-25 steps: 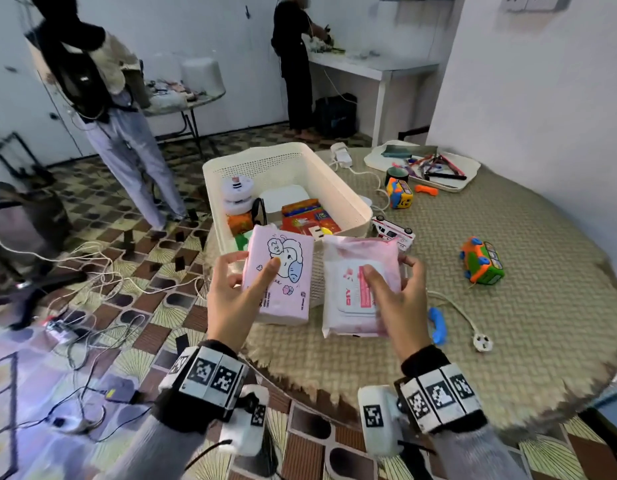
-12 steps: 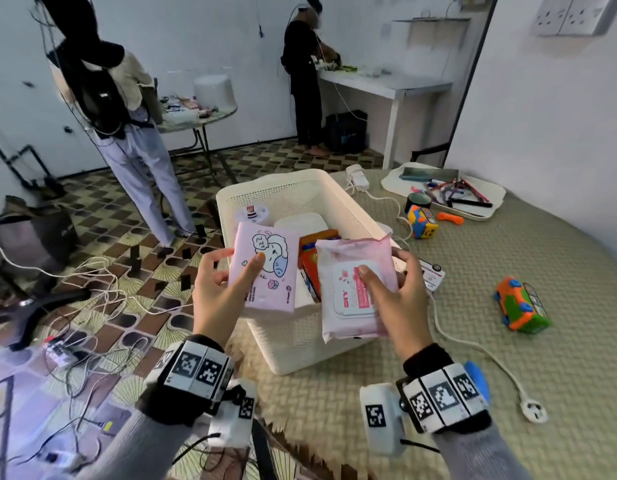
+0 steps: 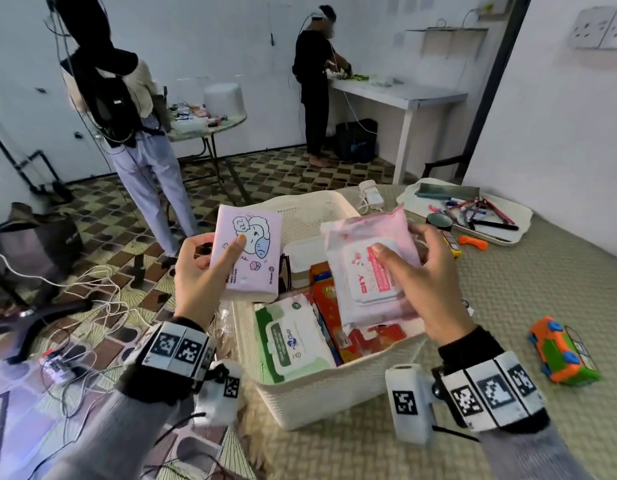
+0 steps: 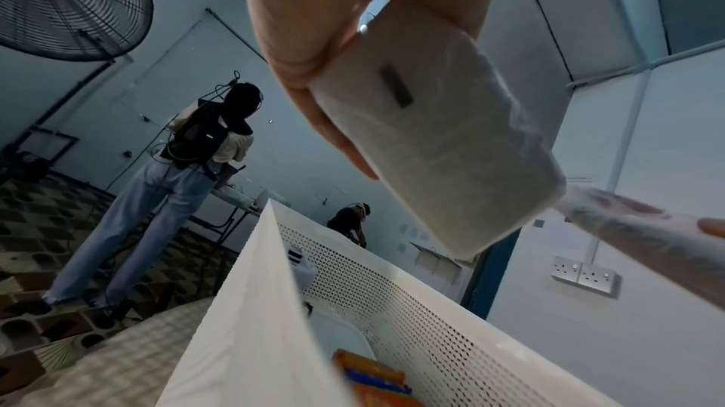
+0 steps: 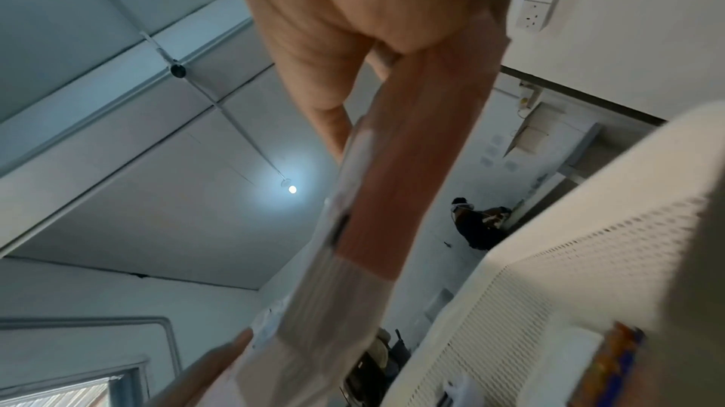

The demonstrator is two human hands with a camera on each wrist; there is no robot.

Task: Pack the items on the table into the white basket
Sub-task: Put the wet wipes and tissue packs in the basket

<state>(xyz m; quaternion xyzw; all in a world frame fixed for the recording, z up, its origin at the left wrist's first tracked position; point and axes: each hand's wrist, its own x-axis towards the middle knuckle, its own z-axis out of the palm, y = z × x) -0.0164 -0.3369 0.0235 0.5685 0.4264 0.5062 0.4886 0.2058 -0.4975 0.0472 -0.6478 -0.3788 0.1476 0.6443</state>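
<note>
Above basket: both hands up w/ one pack each, held over the white basket (image 3: 338,400), neither pack touching it.
L hand: left hand (image 3: 199,271) grips the tissue pack (image 3: 246,252); thumb across the printed front, other fingers behind at its left edge. L wrist view: fingers wrap the pack's plain back (image 4: 439,147).
Tissue pack axis: long axis runs near-to-far in head view, top end tilted away + slightly right; printed face toward the camera.
Tissue pack print: pale pink wrap, cartoon sheep-like figure, small pink blob below; small text lines too tiny to read.
R hand: right hand (image 3: 428,282) grips the wipes pack (image 3: 373,268); thumb on the front flap label, fingers curled over the far right edge.
Wipes pack axis: long axis also near-to-far, top end leaning left, crimped end farthest; flap face up toward camera. R wrist view: seen edge-on, blurred (image 5: 392,196).
Wipes pack print: white flap w/ red/pink band + lettering, not legible.
Packs vs each other: side by side, apart, tissue pack over basket's left rim, wipes pack over its middle-right.
In basket: green wipes pack (image 3: 293,341) at near-left, flap reads partly, can't make it out; red/orange boxes (image 3: 334,306) in the middle; white container (image 3: 307,251) farther back.
Table: woven mat table (image 3: 508,341) holds basket; toy car (image 3: 563,351) to the right, well apart; white tray (image 3: 518,216) w/ pens at far right; orange bit (image 3: 473,242) just by tray.
Background: two people standing at other tables, backs turned.
</note>
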